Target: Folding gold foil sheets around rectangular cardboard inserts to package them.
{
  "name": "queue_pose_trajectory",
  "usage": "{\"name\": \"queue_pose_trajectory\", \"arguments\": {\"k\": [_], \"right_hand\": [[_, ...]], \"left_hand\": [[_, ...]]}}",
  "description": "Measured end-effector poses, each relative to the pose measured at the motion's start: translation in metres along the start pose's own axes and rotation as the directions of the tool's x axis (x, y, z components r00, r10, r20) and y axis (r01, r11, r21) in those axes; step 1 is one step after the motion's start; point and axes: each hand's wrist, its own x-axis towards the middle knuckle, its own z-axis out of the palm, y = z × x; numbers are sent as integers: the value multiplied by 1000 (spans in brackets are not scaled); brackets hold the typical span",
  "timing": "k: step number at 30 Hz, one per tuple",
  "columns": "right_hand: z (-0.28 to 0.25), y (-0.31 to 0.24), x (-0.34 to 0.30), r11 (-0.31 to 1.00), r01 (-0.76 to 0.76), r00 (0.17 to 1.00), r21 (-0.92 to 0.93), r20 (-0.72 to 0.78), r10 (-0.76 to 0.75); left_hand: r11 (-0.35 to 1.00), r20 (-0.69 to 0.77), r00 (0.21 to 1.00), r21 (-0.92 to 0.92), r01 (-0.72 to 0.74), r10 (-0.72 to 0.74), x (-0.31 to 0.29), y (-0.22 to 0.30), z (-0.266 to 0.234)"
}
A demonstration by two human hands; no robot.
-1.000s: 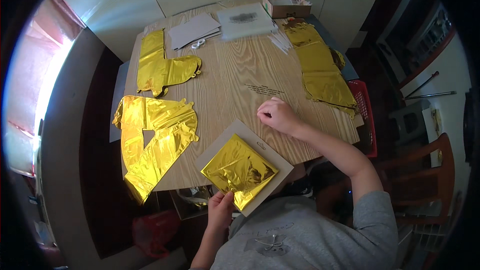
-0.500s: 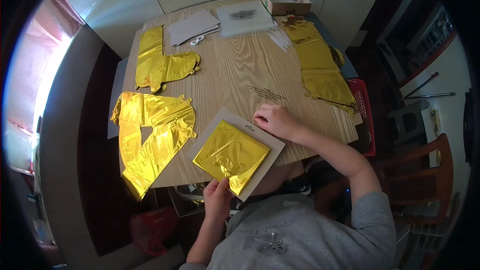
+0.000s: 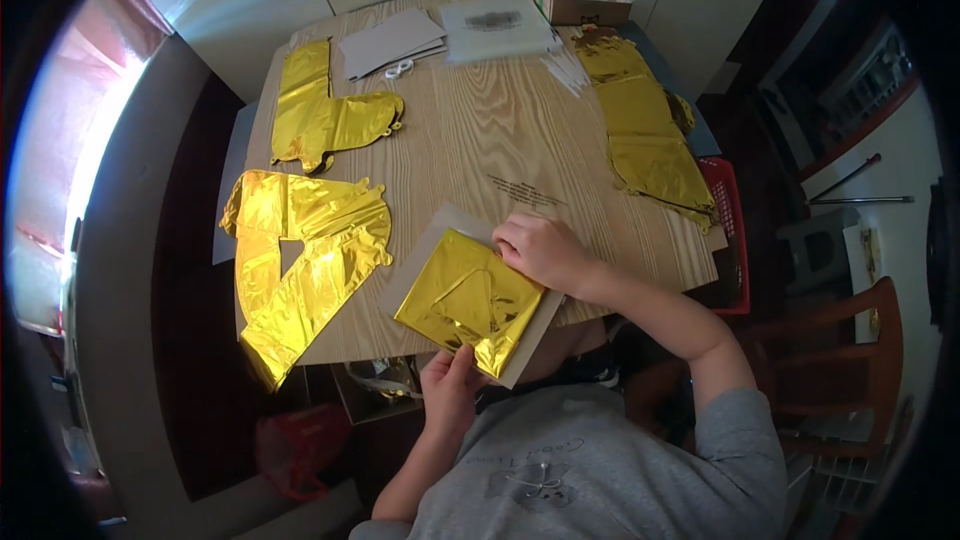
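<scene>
A folded gold foil balloon [image 3: 463, 290] lies flat on a grey card [image 3: 420, 258], tilted over the table's near edge. My left hand [image 3: 448, 388] pinches the two together at their lower corner, with the thumb on top of the foil. At the upper right side, the curled fingers of my right hand [image 3: 540, 252] close on the edge of the folded foil and card; the fingertips are partly hidden. Left of the card is an unfolded, flat gold foil balloon [image 3: 335, 285] with a small gap in its middle.
Further back lie another flat gold balloon [image 3: 305, 120], grey cards [image 3: 392, 43], a white tape roll [image 3: 399, 69], clear plastic sheets [image 3: 495, 28] and white straws [image 3: 567, 72]. An open carton [image 3: 582, 2] stands at the far edge. Gold balloons [image 3: 650, 140] are stacked right, above a red basket [image 3: 727, 230].
My right hand has come down from beyond the card's top edge onto the edge of the folded foil. The card has moved slightly right, still in my left hand.
</scene>
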Motion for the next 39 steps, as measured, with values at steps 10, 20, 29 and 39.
{"name": "queue_pose_trajectory", "arguments": {"k": [10, 20, 29, 39], "right_hand": [[5, -13, 3, 992, 17, 993, -122, -115, -31], [14, -9, 14, 985, -98, 993, -139, -82, 87], [3, -15, 34, 966, -58, 986, -251, 135, 95], [22, -7, 45, 984, 35, 998, -174, 66, -24]], "left_hand": [[999, 9, 1000, -38, 30, -29, -3, -1, -4], [997, -3, 999, -65, 50, -50, -4, 2, -3], [996, -19, 998, -61, 65, -66, -1, -1, -7], [995, -36, 995, -38, 89, -90, -2, 2, -4]]}}
